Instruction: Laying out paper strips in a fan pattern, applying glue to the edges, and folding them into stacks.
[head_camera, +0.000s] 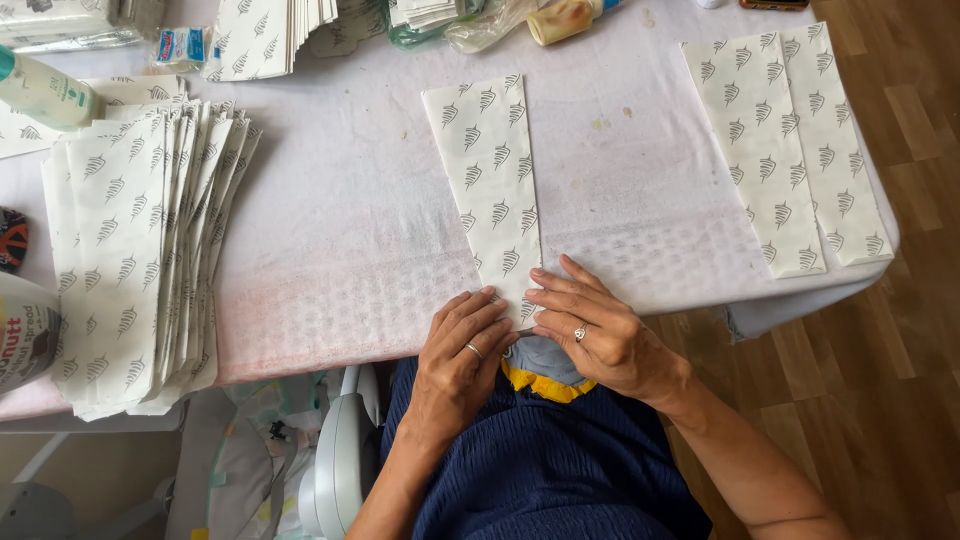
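A long white paper bag (492, 180) printed with grey leaf marks lies flat in the middle of the white tablecloth (350, 230), its near end at the table's front edge. My left hand (458, 360) and my right hand (592, 330) both press their fingertips on that near end, side by side, fingers bent over the fold. Each hand wears a ring. Neither hand lifts the bag; it stays flat under the fingers.
A fanned stack of the same printed bags (140, 250) fills the left side. Two more bags (790, 150) lie at the right edge. Another pile (265, 35), a pale green bottle (45, 92), a jar (25, 335) and a glue tube (562, 20) sit around. Wooden floor is at right.
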